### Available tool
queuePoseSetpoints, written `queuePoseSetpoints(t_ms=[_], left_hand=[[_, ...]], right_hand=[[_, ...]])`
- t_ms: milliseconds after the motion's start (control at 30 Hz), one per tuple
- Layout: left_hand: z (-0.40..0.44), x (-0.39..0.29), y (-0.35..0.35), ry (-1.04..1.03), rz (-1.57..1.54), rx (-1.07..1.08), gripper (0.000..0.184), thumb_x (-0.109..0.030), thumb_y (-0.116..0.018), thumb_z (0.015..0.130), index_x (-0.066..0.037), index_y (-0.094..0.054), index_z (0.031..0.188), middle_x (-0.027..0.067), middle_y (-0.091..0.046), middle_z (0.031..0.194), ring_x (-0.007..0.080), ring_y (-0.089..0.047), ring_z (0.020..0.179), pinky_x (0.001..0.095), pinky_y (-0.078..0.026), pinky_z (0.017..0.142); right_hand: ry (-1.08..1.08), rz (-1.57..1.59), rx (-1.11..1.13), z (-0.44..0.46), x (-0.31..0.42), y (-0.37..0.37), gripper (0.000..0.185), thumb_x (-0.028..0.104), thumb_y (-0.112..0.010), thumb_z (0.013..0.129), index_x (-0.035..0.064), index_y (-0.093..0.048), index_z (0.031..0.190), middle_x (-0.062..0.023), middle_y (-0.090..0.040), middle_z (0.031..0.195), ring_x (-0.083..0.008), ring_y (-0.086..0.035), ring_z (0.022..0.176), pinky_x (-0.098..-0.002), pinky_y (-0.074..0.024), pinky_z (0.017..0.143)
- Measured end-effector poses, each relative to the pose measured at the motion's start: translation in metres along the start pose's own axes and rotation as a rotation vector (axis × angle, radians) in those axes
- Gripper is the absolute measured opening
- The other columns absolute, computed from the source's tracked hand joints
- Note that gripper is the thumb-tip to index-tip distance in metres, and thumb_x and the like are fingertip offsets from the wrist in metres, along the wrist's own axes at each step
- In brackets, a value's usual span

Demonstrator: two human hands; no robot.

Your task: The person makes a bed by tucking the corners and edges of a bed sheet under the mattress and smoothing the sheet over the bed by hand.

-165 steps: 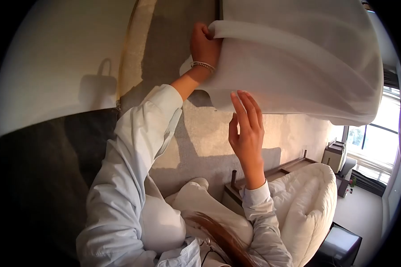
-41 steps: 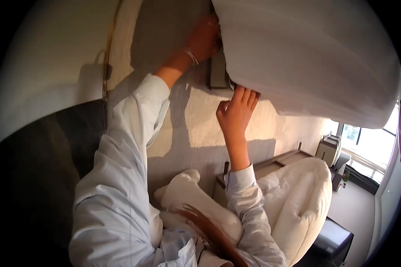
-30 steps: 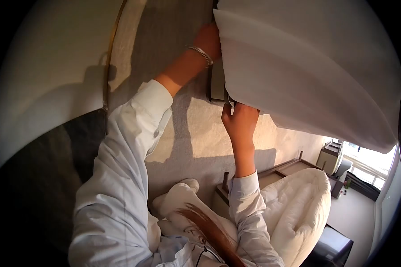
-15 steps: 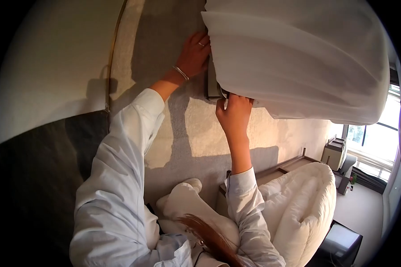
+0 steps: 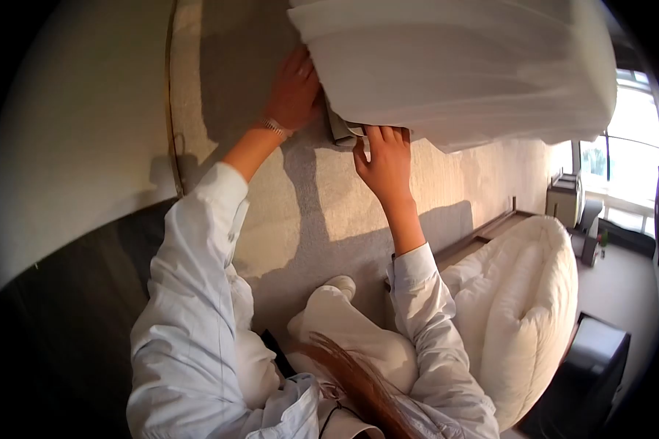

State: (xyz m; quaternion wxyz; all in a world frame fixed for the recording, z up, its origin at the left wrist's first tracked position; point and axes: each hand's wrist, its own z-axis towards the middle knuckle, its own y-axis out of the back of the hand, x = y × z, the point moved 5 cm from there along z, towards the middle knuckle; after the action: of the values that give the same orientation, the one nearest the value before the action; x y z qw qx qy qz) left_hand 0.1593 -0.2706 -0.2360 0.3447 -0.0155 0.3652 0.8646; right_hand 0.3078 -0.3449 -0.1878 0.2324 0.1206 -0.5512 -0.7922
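Observation:
A white bed sheet (image 5: 454,73) drapes over the bed and hangs down its side. At the sheet's left edge is my left hand (image 5: 293,91), its fingers bent round the cloth and the fingertips partly out of sight. My right hand (image 5: 388,162) grips the lower hem, thumb towards me and fingers curled up into the fabric. Between the two hands a dark corner of the bed base (image 5: 340,130) shows under the sheet.
Pale carpet (image 5: 344,197) lies below, crossed by shadows. To my right a puffy white duvet (image 5: 520,293) rests on a low wooden-framed seat. A black-framed screen (image 5: 589,358) stands beyond it, and a bright window (image 5: 630,139) is at far right. A light panel (image 5: 80,132) rises on the left.
The view has shifted, so the bed and hands appear farther left and higher. Both hands stay at the sheet's edge, and the hem by my right hand has moved slightly.

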Motion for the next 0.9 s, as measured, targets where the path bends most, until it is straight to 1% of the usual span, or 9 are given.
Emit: queuePoseSetpoints(t_ms=[100,167,233,367,500,567,700,867,900], left_hand=[[-0.012,0.002,0.011,-0.078,-0.058,-0.037,0.038,-0.012,-0.062,0.063,-0.001,-0.057,0.099,0.0173,-0.056,0.104,0.0367,-0.049,0.101,0.0439,-0.042,0.085],[-0.014,-0.002,0.01,-0.081,-0.128,0.0,0.037,-0.012,-0.062,0.063,0.001,-0.058,0.097,0.0199,-0.056,0.104,0.0383,-0.05,0.101,0.0444,-0.043,0.084],[-0.005,0.005,-0.011,0.107,-0.009,0.501,0.033,-0.012,-0.062,0.064,0.0,-0.06,0.094,0.0201,-0.058,0.103,0.0379,-0.054,0.098,0.0433,-0.046,0.079],[0.013,-0.014,-0.003,0.176,-0.19,0.314,0.03,-0.013,-0.062,0.064,-0.002,-0.062,0.092,0.0182,-0.06,0.099,0.036,-0.057,0.09,0.0423,-0.048,0.072],[0.006,-0.018,0.001,0.126,-0.159,0.301,0.028,-0.013,-0.061,0.066,-0.004,-0.062,0.093,0.0158,-0.06,0.097,0.0339,-0.055,0.092,0.0428,-0.046,0.077],[-0.009,-0.028,0.006,0.085,-0.065,0.373,0.028,-0.012,-0.06,0.066,-0.002,-0.062,0.092,0.0171,-0.06,0.097,0.0348,-0.054,0.094,0.043,-0.044,0.08],[-0.014,-0.043,0.025,-0.067,0.096,0.372,0.026,-0.009,-0.058,0.065,0.003,-0.059,0.088,0.0211,-0.056,0.097,0.0378,-0.05,0.095,0.0445,-0.042,0.085],[0.011,-0.071,0.02,-0.119,0.062,0.314,0.023,-0.009,-0.058,0.065,0.003,-0.059,0.084,0.0211,-0.058,0.094,0.0375,-0.053,0.092,0.0437,-0.044,0.08],[0.016,-0.07,0.012,0.047,0.065,0.441,0.022,-0.009,-0.058,0.066,0.002,-0.06,0.085,0.0202,-0.059,0.092,0.0367,-0.054,0.089,0.0424,-0.045,0.077]], right_hand=[[-0.129,-0.169,-0.177,-0.03,-0.025,0.003,0.04,0.009,-0.058,0.072,-0.0019,-0.05,0.11,-0.0164,-0.054,0.102,-0.0338,-0.049,0.097,-0.044,-0.0363,0.092],[-0.136,-0.216,-0.168,-0.03,-0.033,0.005,0.038,0.01,-0.059,0.07,-0.0049,-0.052,0.104,-0.018,-0.055,0.1,-0.035,-0.05,0.097,-0.0432,-0.0359,0.094],[-0.261,-0.079,0.029,-0.013,-0.043,-0.001,0.035,0.012,-0.06,0.066,-0.0038,-0.055,0.097,-0.0192,-0.057,0.096,-0.0362,-0.051,0.094,-0.0422,-0.0384,0.09],[-0.224,0.058,-0.041,-0.007,-0.056,-0.004,0.025,0.011,-0.059,0.059,-0.0014,-0.059,0.081,-0.0187,-0.059,0.083,-0.0347,-0.055,0.083,-0.043,-0.0426,0.077],[-0.234,0.142,0.113,-0.024,-0.067,-0.001,0.037,0.011,-0.06,0.063,-0.0005,-0.057,0.098,-0.0186,-0.057,0.098,-0.0358,-0.052,0.092,-0.0422,-0.0411,0.084],[-0.077,0.12,-0.234,-0.046,-0.057,0.02,0.045,0.006,-0.058,0.065,0.0017,-0.054,0.11,-0.0172,-0.054,0.107,-0.0346,-0.05,0.1,-0.0416,-0.0394,0.09],[-0.231,0.003,-0.285,-0.076,-0.078,0.02,0.051,0.0,-0.055,0.067,0.0024,-0.049,0.118,-0.0155,-0.051,0.115,-0.0344,-0.044,0.111,-0.0408,-0.0374,0.094],[-0.413,0.015,-0.135,-0.038,-0.09,0.013,0.043,0.009,-0.058,0.064,-0.0009,-0.055,0.106,-0.0208,-0.056,0.101,-0.035,-0.049,0.102,-0.04,-0.041,0.088],[-0.43,0.021,-0.139,-0.029,-0.097,0.008,0.043,0.009,-0.058,0.064,-0.0009,-0.055,0.106,-0.0208,-0.056,0.101,-0.035,-0.049,0.102,-0.04,-0.041,0.088]])
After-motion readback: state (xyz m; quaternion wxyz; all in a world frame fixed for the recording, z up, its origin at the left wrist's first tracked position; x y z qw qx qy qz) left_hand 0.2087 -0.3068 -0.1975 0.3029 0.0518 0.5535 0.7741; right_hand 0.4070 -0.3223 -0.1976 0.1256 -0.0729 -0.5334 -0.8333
